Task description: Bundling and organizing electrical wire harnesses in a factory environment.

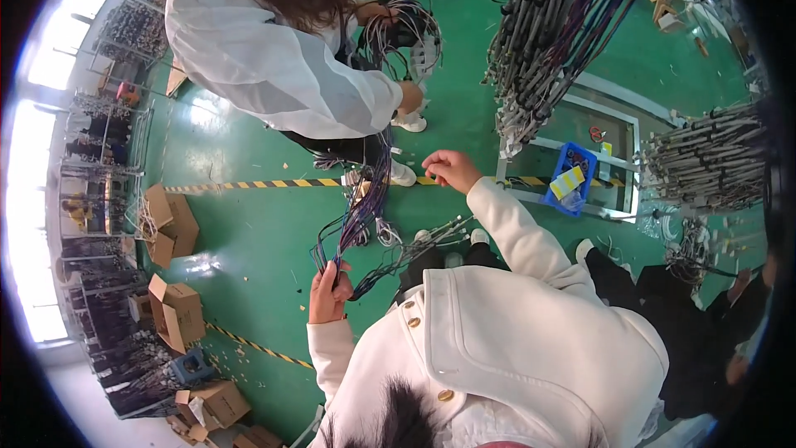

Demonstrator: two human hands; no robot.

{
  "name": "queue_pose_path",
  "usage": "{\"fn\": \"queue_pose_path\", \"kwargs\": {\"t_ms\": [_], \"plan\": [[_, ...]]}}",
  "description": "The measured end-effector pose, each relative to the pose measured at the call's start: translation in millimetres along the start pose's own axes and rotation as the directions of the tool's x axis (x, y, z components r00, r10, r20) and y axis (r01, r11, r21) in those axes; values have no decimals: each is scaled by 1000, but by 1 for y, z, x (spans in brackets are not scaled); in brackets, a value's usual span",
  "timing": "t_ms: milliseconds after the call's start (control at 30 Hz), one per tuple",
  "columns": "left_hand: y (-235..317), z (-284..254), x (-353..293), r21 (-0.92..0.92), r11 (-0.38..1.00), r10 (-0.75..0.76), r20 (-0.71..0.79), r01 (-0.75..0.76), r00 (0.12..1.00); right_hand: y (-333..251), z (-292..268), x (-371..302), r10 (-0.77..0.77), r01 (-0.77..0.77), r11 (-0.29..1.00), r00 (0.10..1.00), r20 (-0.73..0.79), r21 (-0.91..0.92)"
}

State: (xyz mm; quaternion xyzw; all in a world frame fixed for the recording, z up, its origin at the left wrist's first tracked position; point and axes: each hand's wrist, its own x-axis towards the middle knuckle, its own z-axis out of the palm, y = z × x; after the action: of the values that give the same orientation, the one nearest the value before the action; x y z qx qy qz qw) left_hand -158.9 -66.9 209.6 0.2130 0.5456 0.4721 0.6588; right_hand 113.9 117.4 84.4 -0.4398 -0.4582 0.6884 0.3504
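My left hand (pixel 328 292) is closed round a wire harness (pixel 365 220), a long bundle of dark and purple wires. The bundle runs up from my fist toward a person in a white jacket (pixel 274 66), who handles a coil of pale cables (pixel 406 29) with both hands. More dark wires with pale ends (pixel 414 253) trail to the right of my left hand, above my shoes. My right hand (pixel 452 169) is raised over the striped floor line, fingers loosely bent and apart, with nothing visible in them.
Thick hanging bundles of black-sleeved cables (pixel 539 41) and another rack of cables (pixel 705 158) are on the right. A blue tray (pixel 572 178) sits on a white metal frame (pixel 634 166). Cardboard boxes (pixel 178 311) stand at left along racks. Another person (pixel 688 307) is at right.
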Motion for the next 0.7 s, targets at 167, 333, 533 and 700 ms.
{"fn": "queue_pose_path", "kwargs": {"t_ms": [167, 333, 533, 700], "plan": [[-2, 2, -1, -11, 1000, 6, -7, -6, 1000, 5, 6, -3, 16, -16, 1000, 1000, 22, 2], [-1, 2, 0, -18, 1000, 2, -17, -2, 1000, 18, 9, -5, 29, -28, 999, 999, 24, -29], [-1, 3, 1, -27, 1000, -1, -27, 0, 1000, 19, 9, -9, 73, -74, 997, 997, 39, 23], [-3, 3, 5, 7, 1000, 2, 11, -2, 1000, 22, 8, -9, 64, -65, 997, 998, 28, 50]]}}
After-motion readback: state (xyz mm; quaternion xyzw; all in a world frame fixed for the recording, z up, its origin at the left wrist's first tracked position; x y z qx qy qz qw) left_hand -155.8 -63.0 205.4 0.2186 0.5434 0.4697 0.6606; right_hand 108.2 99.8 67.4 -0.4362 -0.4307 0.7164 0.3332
